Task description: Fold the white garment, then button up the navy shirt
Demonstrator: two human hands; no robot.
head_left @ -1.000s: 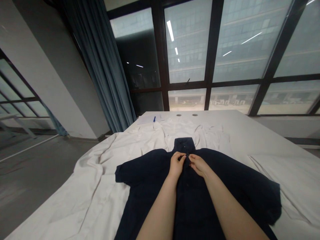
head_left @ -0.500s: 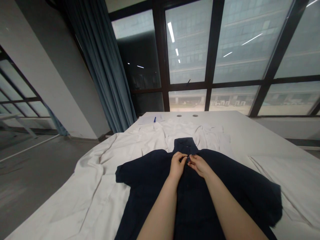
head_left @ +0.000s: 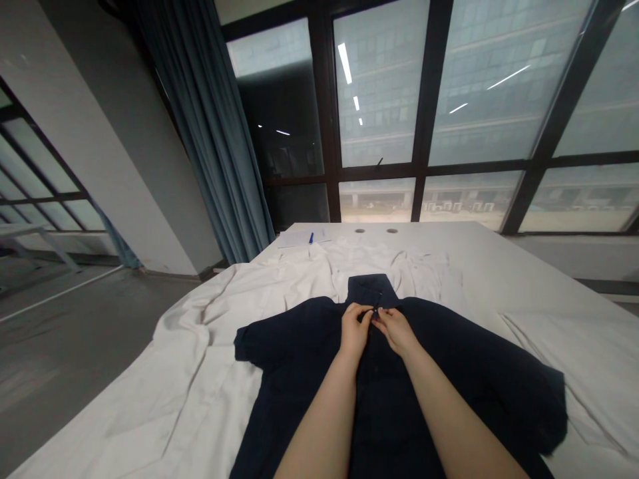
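the left hand (head_left: 354, 331) and the right hand (head_left: 398, 331) meet at the upper front of a dark navy, short-sleeved, collared cloth shirt (head_left: 304, 352), both in narrow pinches, thumb and forefinger nearly together on the fabric. a tiny pale spot between the fingertips looks like a button (head_left: 375, 311), though it is too small to tell whether it sits through a slit or beside one. the shirt lies spread directly beneath both hands and forearms, its standing navy collar (head_left: 367, 285) just beyond the fingers, one sleeve out to each side.

to handle this fastening spot well, i would hold the two front edges level and overlapped, tilt the small disc edge-on, and let one hand steady the cloth while the other guides; tugging hard could pucker the front or strain the thread.

beneath the shirt and left of the hands, a loose, creased white cloth (head_left: 174, 372) spreads widely; to the right of the right hand lies a flat, layered white cloth (head_left: 594, 359). both rest on a smooth white desk (head_left: 504, 266). beyond the hands, a slim blue pen (head_left: 311, 238) lies on white paper (head_left: 292, 239), left of two round grey inserts (head_left: 392, 231) in the desktop. no box, tray or other container shows, so no contents to report.
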